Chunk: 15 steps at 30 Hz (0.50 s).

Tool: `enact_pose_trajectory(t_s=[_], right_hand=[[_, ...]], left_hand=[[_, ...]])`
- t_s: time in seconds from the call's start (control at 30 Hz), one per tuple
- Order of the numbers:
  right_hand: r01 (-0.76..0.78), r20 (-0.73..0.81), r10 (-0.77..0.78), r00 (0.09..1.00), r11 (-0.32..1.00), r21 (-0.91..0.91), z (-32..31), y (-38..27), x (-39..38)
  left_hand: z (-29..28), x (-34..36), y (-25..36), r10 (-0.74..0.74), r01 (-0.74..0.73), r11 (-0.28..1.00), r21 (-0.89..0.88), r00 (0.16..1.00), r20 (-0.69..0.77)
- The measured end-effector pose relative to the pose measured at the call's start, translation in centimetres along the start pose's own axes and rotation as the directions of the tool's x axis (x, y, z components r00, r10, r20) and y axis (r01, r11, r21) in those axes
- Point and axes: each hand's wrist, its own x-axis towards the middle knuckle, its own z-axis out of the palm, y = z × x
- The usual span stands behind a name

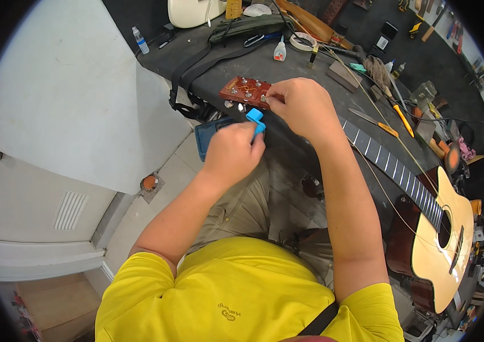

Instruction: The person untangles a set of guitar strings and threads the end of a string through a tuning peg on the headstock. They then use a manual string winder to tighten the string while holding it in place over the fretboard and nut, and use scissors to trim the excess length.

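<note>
I had the left hand (229, 153) gripping a bright-blue plastic string winder (255, 115), its head showing above the knuckles, just beside the silver metal tuning knobs (229, 104) along the lower edge of a reddish-brown wooden headstock (243, 85) at upper centre. From my remote seat I could not tell whether winder and knobs touched. The right hand (304, 105) was the nearer, its fingers (277, 90) bent in at the headstock's right end beside a silver tuning post (263, 98); what they pinched, if anything, was hidden from me. The headstock lay left of those fingers and above the left hand's. From there the long axis of the pale-topped, dark-sided acoustic guitar (433, 271) ran toward lower right, its black fretted neck (387, 162) crossing the dark tabletop (250, 65).
</note>
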Motion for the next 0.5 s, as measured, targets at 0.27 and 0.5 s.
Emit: enact_pose_trajectory(t_s=[0.27, 0.5], right_hand=[[-0.01, 0.02, 0.01, 1.0, 1.0, 0.006, 0.0, -0.3, 0.0], [-0.01, 0.012, 0.009, 1.0, 0.998, 0.055, -0.2, 0.0, -0.1]], left_hand=[[0.3, 0.1, -1.5, -0.307, 0.339, 0.915, -0.218, 0.937, 0.168], [-0.3, 1.3, -3.1, -0.441, 0.417, 0.82, -0.393, 0.897, 0.03]])
